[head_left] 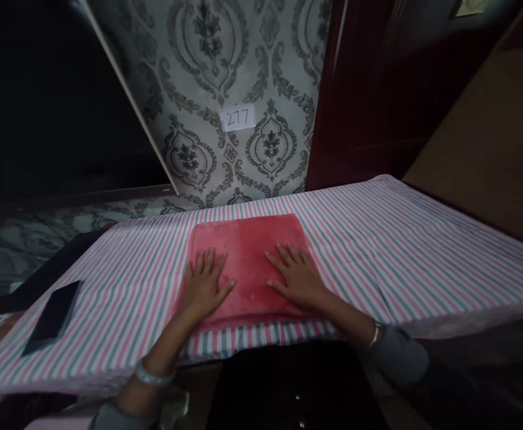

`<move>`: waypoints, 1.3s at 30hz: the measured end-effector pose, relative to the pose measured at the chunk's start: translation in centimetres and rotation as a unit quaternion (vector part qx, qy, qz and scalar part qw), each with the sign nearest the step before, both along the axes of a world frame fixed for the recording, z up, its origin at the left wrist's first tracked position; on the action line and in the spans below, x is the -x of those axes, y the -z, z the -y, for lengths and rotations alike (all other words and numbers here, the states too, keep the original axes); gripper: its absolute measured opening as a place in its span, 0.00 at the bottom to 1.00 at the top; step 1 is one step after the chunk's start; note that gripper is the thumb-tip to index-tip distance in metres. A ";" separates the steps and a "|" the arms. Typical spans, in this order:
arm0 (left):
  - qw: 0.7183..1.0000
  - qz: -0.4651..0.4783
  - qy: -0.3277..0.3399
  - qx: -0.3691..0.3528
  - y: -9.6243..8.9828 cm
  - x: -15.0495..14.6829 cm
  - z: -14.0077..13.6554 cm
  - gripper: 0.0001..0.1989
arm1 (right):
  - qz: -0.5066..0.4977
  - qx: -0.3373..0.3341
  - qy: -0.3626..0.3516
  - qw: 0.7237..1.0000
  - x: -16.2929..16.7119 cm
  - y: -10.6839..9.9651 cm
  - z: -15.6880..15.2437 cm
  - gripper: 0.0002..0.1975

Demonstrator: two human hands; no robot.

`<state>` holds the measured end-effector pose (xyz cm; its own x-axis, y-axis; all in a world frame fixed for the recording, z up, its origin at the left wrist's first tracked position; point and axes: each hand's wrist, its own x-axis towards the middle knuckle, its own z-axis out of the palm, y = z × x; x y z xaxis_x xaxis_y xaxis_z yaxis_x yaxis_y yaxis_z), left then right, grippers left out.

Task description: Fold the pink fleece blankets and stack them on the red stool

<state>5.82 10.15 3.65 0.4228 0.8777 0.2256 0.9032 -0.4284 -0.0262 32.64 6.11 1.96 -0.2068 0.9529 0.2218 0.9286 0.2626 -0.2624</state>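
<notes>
A folded, plush pink-red cloth (252,239) lies flat near the front edge of the striped table cover. On its left part my left hand (203,286) rests palm down with the fingers spread. My right hand (298,276) lies the same way on its right part, fingers apart. Both hands touch the top of the cloth, and neither grips it. Whether the cloth is a towel or a small blanket I cannot tell.
A pink, grey and white striped cover (378,251) drapes the table. A dark phone (53,316) lies at its left. Patterned wallpaper carries a paper label (237,117) reading 277. A large brown panel (489,131) borders the right, a dark screen (60,107) the upper left.
</notes>
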 end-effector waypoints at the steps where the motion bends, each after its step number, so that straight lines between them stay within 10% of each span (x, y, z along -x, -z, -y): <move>1: 1.000 -0.015 -0.006 -0.003 0.8 0.1 0.1 0.35 | 0.002 0.002 0.002 1.000 0.3 0.7 0.3 0.36; 15: 0.998 -0.053 -0.004 -0.036 3.2 1.1 -1.0 0.35 | -0.099 0.000 -0.020 0.995 0.1 2.0 0.6 0.35; 20: 0.999 -0.024 -0.023 0.025 2.1 1.9 -1.4 0.34 | -0.229 -0.039 -0.081 0.969 -2.7 1.7 -0.3 0.25; 23: 0.997 0.005 -0.018 0.081 0.0 1.5 -2.1 0.33 | -0.334 -0.080 0.001 0.939 -6.5 1.7 -2.2 0.17; 31: 0.971 0.037 0.203 0.121 -4.9 -9.5 -5.0 0.30 | -0.428 -0.031 0.154 0.890 -11.2 1.8 -11.2 0.13; 39: 0.967 -0.023 0.230 0.104 -4.8 -18.8 -10.4 0.27 | -0.440 0.007 0.125 0.889 -10.0 2.7 -15.8 0.06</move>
